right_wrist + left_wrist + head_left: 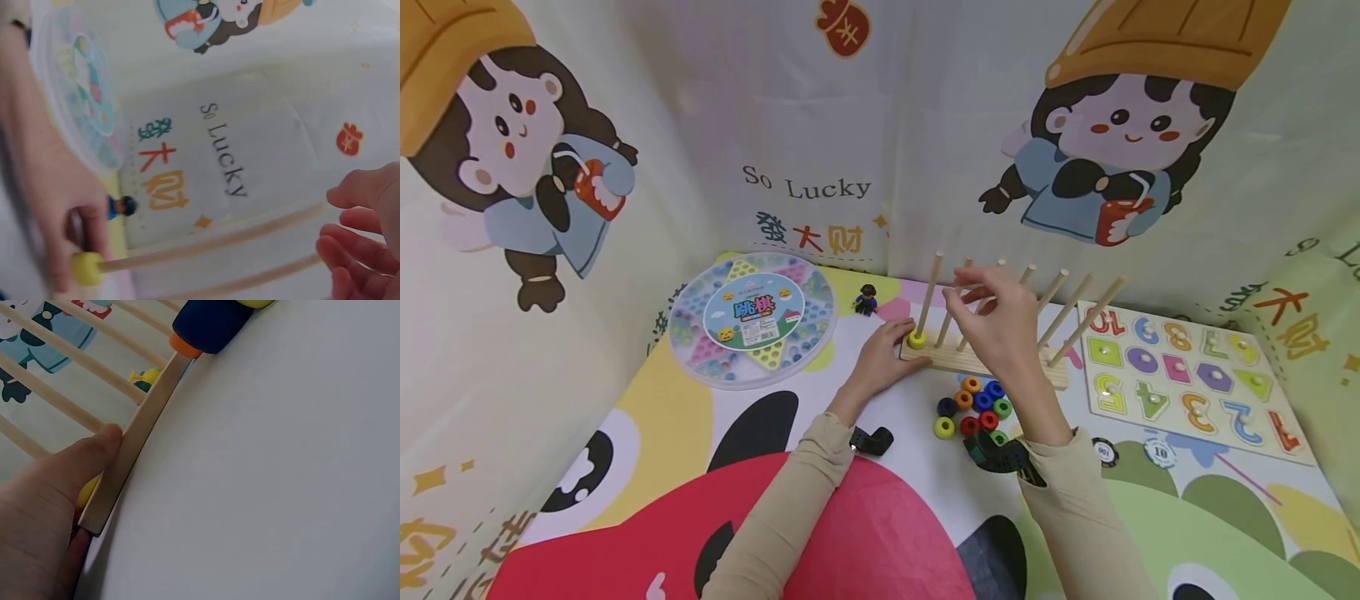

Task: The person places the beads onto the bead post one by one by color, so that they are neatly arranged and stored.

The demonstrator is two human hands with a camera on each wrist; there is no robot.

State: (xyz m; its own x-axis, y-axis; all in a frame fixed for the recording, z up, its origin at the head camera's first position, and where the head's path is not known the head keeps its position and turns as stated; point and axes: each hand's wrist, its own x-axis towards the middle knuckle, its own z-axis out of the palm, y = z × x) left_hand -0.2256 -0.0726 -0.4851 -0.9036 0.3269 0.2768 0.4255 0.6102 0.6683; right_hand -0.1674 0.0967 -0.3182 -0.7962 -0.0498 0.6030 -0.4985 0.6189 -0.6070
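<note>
Beads (982,402) lie loose in a cluster near of the wooden base (955,358), and one yellow bead (917,340) sits low on the leftmost peg (929,293). The left hand (880,358) clamps the base's left end, thumb on the near side, fingers round the end. The right hand (1003,325) is raised among the peg tops, thumb and index finger apart, the others loosely bent, with nothing visible between them. For threading beads, that left grip seems well placed: firm pressure should stop the base sliding or tipping. A bead probably goes on best held by its rim, hole square over the peg tip, then let down straight. Room is tightest to the right, where the number board (1175,400) lies just beside the base, and on the far side, where the cloth wall (880,125) rises behind the pegs. Bare surface left of the beads gives easier passage; the right wrist device (988,454) overlaps their near edge, so I cannot tell whether it touches.
</note>
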